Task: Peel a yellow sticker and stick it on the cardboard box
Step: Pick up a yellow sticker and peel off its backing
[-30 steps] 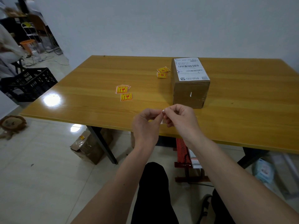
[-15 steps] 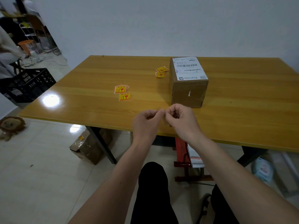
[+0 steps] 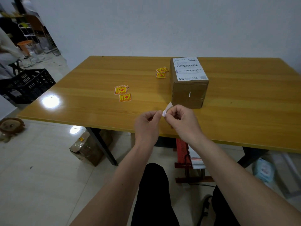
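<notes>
A cardboard box (image 3: pixel 189 93) with a white shipping label on top stands on the wooden table (image 3: pixel 91 79). Just in front of it, over the table's near edge, my left hand (image 3: pixel 147 124) and my right hand (image 3: pixel 183 122) pinch a small sticker (image 3: pixel 167 110) between their fingertips. Only its white back shows, sticking up between the thumbs. Yellow stickers lie in a small pile (image 3: pixel 122 92) at the table's middle left, and two more yellow stickers (image 3: pixel 161 72) lie beside the box's left side.
A black crate (image 3: pixel 27 85) stands on the floor at the left. Under the table lie a taped cardboard box (image 3: pixel 88 149) and a red stool (image 3: pixel 185 157). A plush toy (image 3: pixel 11 126) lies at the far left. My legs are below.
The hands have stayed together at the table's edge. The white sticker piece now sticks up further between the fingertips than half a second ago.
</notes>
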